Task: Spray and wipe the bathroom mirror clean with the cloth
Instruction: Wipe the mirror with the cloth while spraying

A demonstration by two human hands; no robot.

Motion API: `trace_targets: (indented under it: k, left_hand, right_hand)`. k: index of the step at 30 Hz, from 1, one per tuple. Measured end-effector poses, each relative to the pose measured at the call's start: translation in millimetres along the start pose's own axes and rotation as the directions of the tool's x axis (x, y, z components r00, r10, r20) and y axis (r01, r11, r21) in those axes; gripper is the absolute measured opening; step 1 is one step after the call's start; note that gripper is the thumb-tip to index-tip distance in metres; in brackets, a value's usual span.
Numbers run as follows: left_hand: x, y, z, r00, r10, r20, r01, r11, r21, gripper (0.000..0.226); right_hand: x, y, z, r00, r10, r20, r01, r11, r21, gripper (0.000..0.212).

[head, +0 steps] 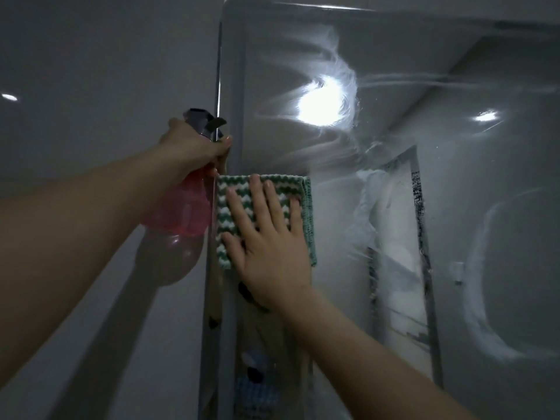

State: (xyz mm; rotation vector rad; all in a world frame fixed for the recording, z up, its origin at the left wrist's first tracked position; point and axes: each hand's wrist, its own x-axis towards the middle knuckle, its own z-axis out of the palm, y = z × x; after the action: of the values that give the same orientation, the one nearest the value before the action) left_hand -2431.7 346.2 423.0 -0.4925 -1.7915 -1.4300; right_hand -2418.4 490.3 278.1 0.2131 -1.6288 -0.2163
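Your right hand [266,237] lies flat on the cloth [263,219], fingers straight and slightly spread, pressing it against the mirror [394,177] close to the glass's left edge. The cloth is folded into a rough rectangle, knitted in green and white zigzag stripes, with a plain green border showing down its right side; your palm covers its lower middle and your fingertips reach nearly to its top edge. Just to the left, your left hand [194,144] grips the neck of the spray bottle [178,207], fingers curled round it, one finger hooked over the front below the dark nozzle. The bottle has a translucent pink body and a dark grey trigger head, held upright beside the mirror's left edge, touching or nearly touching the cloth's upper left corner. No label or writing can be read on it. Farther across, the mirror carries cloudy white wipe streaks arcing over its middle and right, and a bright ceiling light [321,104] glares in the reflection
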Motion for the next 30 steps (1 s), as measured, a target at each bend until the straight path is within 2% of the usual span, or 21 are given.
trace_targets:
  k: [1,3,4,6,10,14,17,20,24,27,28,30]
  left_hand:
    - [-7,-4,0,1.0,0.001,0.003,-0.001,1.0,0.025,0.111]
    - [-23,-9,2,1.0,-0.005,0.004,0.005,1.0,0.023,0.087]
    - [-30,-10,4,1.0,-0.024,0.013,0.024,1.0,-0.01,0.076]
    - [-38,-14,8,0.996,-0.075,0.046,0.078,0.994,-0.071,0.072]
    - [-55,-24,8,0.993,-0.1,0.06,0.104,0.992,-0.072,0.071]
    - [-66,-34,6,0.995,-0.085,0.046,0.085,0.996,0.019,0.077]
    - [-69,-40,3,0.996,-0.072,0.058,0.067,0.994,0.088,0.085]
    - [-75,-46,2,0.999,-0.032,0.04,0.027,0.991,0.135,0.08]
    - [-84,-45,3,1.0,-0.016,0.015,0.014,0.99,0.142,0.077]
    - [-89,-46,4,0.999,-0.049,0.002,0.048,0.986,0.157,0.081]
    - [-92,-48,4,0.999,-0.051,0.004,0.049,0.983,0.179,0.083]
    - [-97,-51,4,0.998,-0.066,0.006,0.063,0.976,0.209,0.082]
  right_hand:
    - [-3,8,-2,0.998,-0.055,0.017,0.056,0.998,-0.016,0.057]
    - [-6,27,-8,0.991,-0.131,0.038,0.133,0.99,-0.043,0.057]
    - [-8,37,-11,0.989,-0.143,0.045,0.146,0.988,-0.055,0.056]
    - [-12,59,-18,0.992,-0.115,0.047,0.119,0.989,-0.093,0.056]
    - [-27,90,-28,0.993,0.102,0.059,-0.094,0.987,-0.133,0.058]
    - [-40,56,-21,0.909,0.417,-0.006,-0.416,0.906,-0.078,0.056]
    - [-46,24,-13,0.864,0.503,0.003,-0.502,0.864,-0.037,0.058]
    - [-58,-5,-5,0.933,0.36,-0.005,-0.36,0.932,-0.052,0.058]
    - [-81,-26,-4,0.991,0.101,0.085,-0.096,0.994,-0.055,0.057]
    - [-84,15,-14,0.977,-0.15,0.15,0.16,0.985,-0.059,0.056]
    - [-84,33,-18,0.969,-0.19,0.158,0.204,0.976,-0.076,0.055]
    - [-86,66,-27,0.977,-0.145,0.156,0.164,0.979,-0.12,0.055]
